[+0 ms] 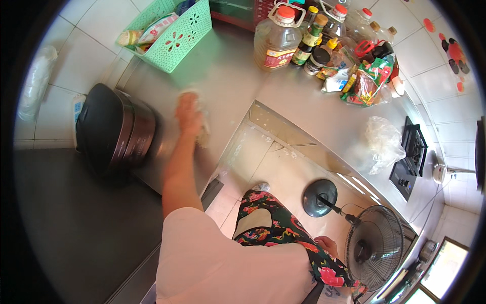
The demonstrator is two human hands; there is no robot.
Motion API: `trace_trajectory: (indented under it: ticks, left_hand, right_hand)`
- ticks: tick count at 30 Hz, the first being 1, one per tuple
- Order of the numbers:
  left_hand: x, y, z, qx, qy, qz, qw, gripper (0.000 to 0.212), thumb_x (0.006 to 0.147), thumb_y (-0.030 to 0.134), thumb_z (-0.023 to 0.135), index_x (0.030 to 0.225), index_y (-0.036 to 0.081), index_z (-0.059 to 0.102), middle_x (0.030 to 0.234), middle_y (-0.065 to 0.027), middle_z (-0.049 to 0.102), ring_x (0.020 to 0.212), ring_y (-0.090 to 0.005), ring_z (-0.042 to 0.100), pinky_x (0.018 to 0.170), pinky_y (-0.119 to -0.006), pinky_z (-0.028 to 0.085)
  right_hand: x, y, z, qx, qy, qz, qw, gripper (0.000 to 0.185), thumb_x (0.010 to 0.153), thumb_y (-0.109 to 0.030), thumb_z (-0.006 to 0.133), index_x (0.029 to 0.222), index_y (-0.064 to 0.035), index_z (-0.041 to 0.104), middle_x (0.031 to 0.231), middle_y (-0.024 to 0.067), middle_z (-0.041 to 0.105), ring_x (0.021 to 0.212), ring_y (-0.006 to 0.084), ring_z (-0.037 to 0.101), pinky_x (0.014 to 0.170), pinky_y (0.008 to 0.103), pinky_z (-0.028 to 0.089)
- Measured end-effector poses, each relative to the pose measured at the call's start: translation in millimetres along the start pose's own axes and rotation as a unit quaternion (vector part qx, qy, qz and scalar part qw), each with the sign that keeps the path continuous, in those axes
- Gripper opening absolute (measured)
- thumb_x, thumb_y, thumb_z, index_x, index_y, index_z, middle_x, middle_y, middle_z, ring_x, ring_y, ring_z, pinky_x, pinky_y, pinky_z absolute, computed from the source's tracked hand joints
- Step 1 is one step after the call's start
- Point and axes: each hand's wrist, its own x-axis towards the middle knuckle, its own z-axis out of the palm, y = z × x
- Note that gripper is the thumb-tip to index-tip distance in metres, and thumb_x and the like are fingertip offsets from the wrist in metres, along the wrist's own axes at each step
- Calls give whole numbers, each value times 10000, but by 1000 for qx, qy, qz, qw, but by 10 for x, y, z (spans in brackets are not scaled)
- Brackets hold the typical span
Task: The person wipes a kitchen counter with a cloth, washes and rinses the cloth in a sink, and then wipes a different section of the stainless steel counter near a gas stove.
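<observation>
My left hand (188,114) presses down on a pale cloth (204,133) that lies on the stainless steel counter (228,72). Both hand and cloth are blurred, and the hand covers much of the cloth. A dark rice cooker (114,129) with a brownish front stands to the left of this hand. Beyond it sits a mint-green plastic basket (178,45) holding several packets. Low at my right side is my right hand (327,245), near the floral apron (265,212). Its fingers are partly hidden, so whether it holds anything is unclear.
Oil jugs (275,41), sauce bottles (308,45) and food packets (370,81) crowd the counter's back corner. A clear plastic bag (384,142) lies beside a gas stove (410,155). A pedestal fan (374,247) stands on the floor at my right. Dark worktop (76,220) stretches along the left.
</observation>
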Motion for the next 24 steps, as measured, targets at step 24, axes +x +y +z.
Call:
trace_trajectory:
  ticks: [24]
  left_hand:
    - [-16, -265, -61, 120, 71, -284, 949, 567, 753, 163, 580, 1272, 75, 369, 1280, -183, 395, 1160, -350, 399, 918, -466, 361]
  right_hand:
    - [-87, 332, 187, -138, 80, -5, 987, 163, 788, -181, 548, 883, -82, 638, 878, 126, 630, 809, 288, 608, 731, 352, 491]
